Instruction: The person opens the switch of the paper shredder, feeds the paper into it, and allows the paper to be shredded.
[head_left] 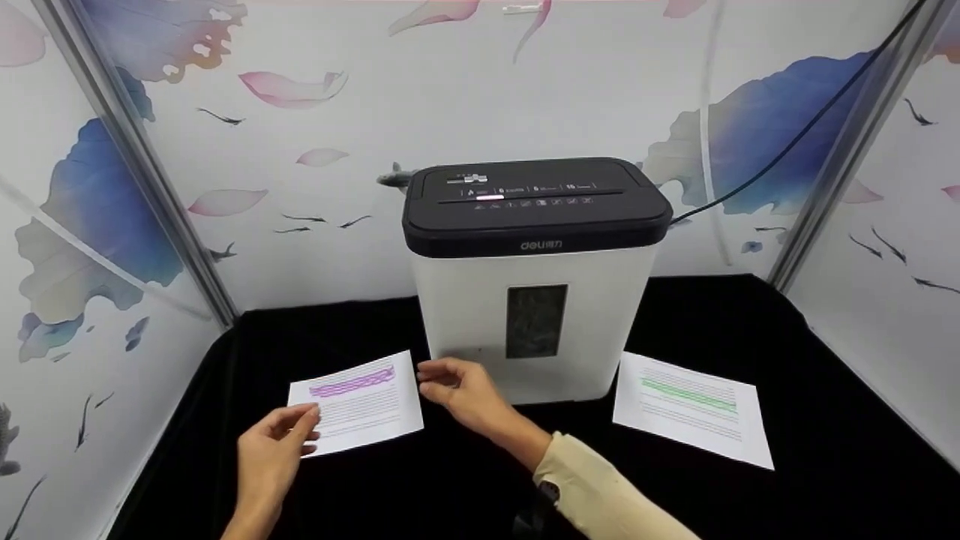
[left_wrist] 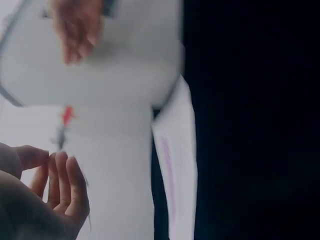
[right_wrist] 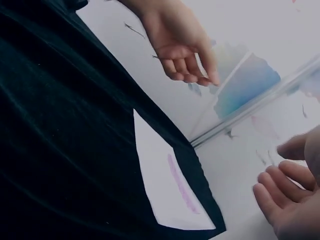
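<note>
A printed sheet with a purple-marked band point(head_left: 367, 412) lies on the black cloth, left of the paper shredder point(head_left: 465, 315). My left hand point(head_left: 274, 446) hovers by the sheet's left edge, its fingers loosely bent and nothing held. In the left wrist view, thumb and fingertips of that left hand point(left_wrist: 55, 187) come close together above the surface. My right hand point(head_left: 469, 397) is between the sheet's right edge and the shredder's front, also holding nothing. The right wrist view shows this right hand point(right_wrist: 290, 192) with relaxed, slightly bent fingers, apart from the purple-marked sheet point(right_wrist: 160, 190).
Another sheet, marked in green point(head_left: 682, 435), lies right of the shredder. The shredder has a black top with a feed slot point(head_left: 540, 196) and a dark front window point(head_left: 536, 322). A black cable point(head_left: 795, 142) runs up rightward. Patterned panels point(head_left: 337, 225) surround the table.
</note>
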